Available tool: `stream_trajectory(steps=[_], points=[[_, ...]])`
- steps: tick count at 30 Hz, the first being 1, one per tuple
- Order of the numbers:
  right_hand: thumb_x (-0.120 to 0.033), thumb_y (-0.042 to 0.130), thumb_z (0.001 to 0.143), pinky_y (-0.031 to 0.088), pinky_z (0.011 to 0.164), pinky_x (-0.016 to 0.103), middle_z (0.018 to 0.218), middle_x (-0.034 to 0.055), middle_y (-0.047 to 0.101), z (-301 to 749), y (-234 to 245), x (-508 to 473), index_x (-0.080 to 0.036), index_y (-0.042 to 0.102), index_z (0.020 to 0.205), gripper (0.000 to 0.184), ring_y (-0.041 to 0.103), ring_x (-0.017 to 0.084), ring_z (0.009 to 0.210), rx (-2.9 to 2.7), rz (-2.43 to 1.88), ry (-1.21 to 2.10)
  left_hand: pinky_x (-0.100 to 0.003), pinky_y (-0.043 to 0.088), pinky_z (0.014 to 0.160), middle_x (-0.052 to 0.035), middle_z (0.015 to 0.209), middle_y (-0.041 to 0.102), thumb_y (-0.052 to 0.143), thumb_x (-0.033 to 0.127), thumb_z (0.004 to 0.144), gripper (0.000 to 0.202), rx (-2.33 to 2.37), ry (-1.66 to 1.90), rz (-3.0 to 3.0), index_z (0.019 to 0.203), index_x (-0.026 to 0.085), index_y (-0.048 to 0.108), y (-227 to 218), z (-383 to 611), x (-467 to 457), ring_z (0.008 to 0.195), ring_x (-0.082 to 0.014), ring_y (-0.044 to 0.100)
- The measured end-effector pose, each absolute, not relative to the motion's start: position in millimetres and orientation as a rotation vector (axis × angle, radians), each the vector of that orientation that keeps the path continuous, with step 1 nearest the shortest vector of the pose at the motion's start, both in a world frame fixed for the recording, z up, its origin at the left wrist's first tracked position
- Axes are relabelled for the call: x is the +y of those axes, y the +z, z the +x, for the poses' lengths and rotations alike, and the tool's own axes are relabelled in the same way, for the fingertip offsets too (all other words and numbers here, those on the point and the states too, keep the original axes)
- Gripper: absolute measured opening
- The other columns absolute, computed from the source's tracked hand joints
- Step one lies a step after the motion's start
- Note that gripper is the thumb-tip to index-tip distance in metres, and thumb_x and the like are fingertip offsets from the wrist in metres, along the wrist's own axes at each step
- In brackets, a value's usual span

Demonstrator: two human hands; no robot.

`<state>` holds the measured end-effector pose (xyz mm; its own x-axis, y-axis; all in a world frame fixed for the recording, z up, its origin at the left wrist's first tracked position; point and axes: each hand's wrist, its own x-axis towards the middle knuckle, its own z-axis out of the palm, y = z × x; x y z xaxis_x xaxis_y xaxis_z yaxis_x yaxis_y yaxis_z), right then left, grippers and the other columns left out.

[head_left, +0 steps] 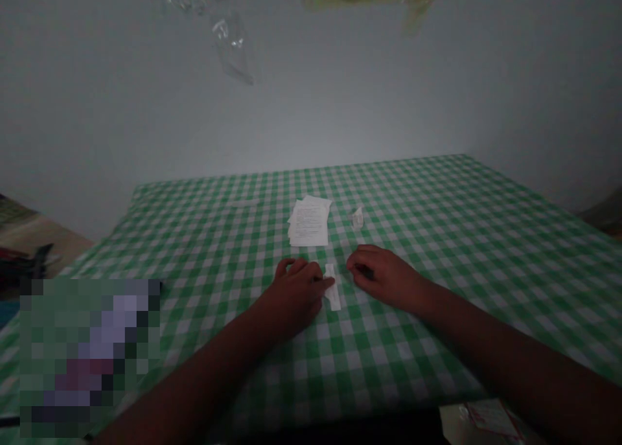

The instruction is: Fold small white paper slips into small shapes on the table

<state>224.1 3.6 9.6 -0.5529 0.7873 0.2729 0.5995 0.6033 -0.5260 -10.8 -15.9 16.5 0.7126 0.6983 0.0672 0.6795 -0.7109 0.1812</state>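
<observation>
A narrow white flat piece [334, 296], wider at its middle, lies lengthwise on the checked cloth before me. My left hand [297, 293] is beside it on the left, fingers curled, with one fingertip pressing on its middle and holding it against the table. To the right, a short gap away, my right hand [381, 273] is closed with its fingertips drawn together. Whatever may be between those fingertips is too dark to make out. Just beyond the hands lies a loose stack of printed paper sheets [310, 225].
A crumpled clear wrapper [357, 218] lies right of the papers. A pale thin strip [245, 203] is at the far left on the green-and-white checked tablecloth [413, 199]. A blurred-out device [97, 354] occupies the near left. Plastic bags [233, 43] hang against the wall.
</observation>
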Motion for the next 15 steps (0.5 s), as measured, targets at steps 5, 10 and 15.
stream_trajectory(steps=[5,10,15], points=[[-0.011,0.054,0.084,0.042,0.079,0.032,0.084,0.0033,0.06,217,8,-6,-0.018,0.062,0.086,0.011,0.055,0.017,0.083,-2.519,-0.864,0.547,-0.04,0.035,0.087,-0.003,0.099,0.064,0.056,0.017,0.092,0.028,1.156,0.321,2.647,0.114,0.028,0.068,0,-11,-6,0.097,-0.021,0.053],[-0.018,0.056,0.087,0.038,0.084,0.036,0.088,0.003,0.061,209,5,-14,-0.021,0.063,0.089,0.008,0.054,0.019,0.087,-2.68,-0.843,0.422,-0.038,0.034,0.083,-0.002,0.099,0.064,0.059,0.024,0.092,0.018,1.176,0.43,2.571,0.104,0.03,0.072,-5,-11,-1,0.096,-0.0203,0.052],[-0.023,0.054,0.089,0.035,0.083,0.037,0.094,0.004,0.062,200,4,-21,-0.021,0.062,0.093,0.008,0.052,0.02,0.089,-2.727,-0.932,0.279,-0.038,0.034,0.083,-0.0013,0.101,0.063,0.059,0.023,0.092,0.017,1.185,0.384,2.565,0.1,0.031,0.072,-5,-12,0,0.097,-0.0207,0.051]])
